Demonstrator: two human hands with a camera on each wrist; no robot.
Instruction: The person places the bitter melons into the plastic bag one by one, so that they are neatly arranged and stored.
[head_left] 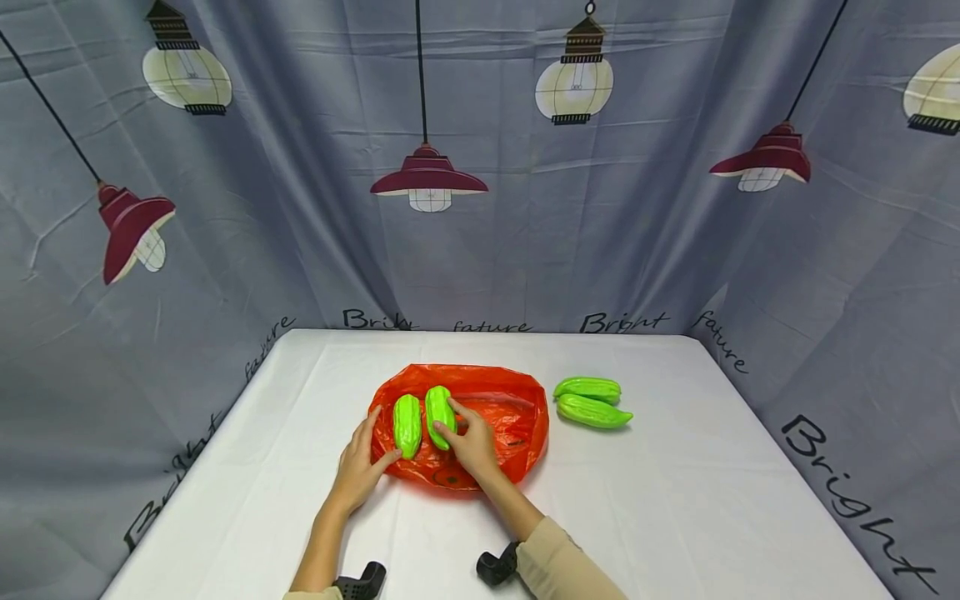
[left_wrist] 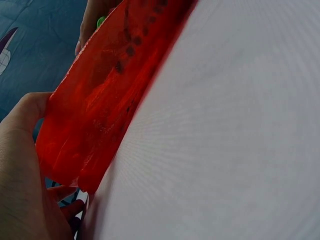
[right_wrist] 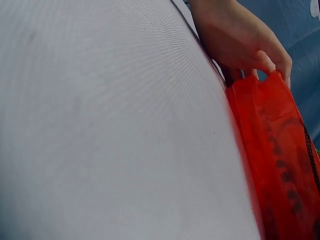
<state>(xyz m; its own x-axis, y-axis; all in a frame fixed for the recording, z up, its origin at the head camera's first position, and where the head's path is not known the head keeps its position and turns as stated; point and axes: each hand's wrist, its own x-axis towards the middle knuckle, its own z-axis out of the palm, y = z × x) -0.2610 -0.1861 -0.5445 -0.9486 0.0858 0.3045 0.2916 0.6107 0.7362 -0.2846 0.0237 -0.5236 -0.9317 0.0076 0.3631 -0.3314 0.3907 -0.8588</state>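
Observation:
A red plastic bag (head_left: 517, 417) lies opened out on the white table. Inside at its left is a bright green ridged gourd (head_left: 407, 425). Beside it, my right hand (head_left: 472, 446) pinches a second green gourd (head_left: 438, 412) between thumb and fingers. The left hand (head_left: 358, 467) holds the bag's left side, thumb over the rim close to the first gourd. The left wrist view shows the left thumb (left_wrist: 32, 107) at the bag's edge. In the right wrist view the left hand (right_wrist: 240, 40) grips the bag's far end; the right hand is out of that view.
Two more green gourds (head_left: 588, 389) lie side by side on the table (head_left: 675, 500), right of the bag. Grey-blue curtain (head_left: 495, 258) printed with lamps surrounds the table's back and sides. Each wrist carries a black camera mount (head_left: 498, 565).

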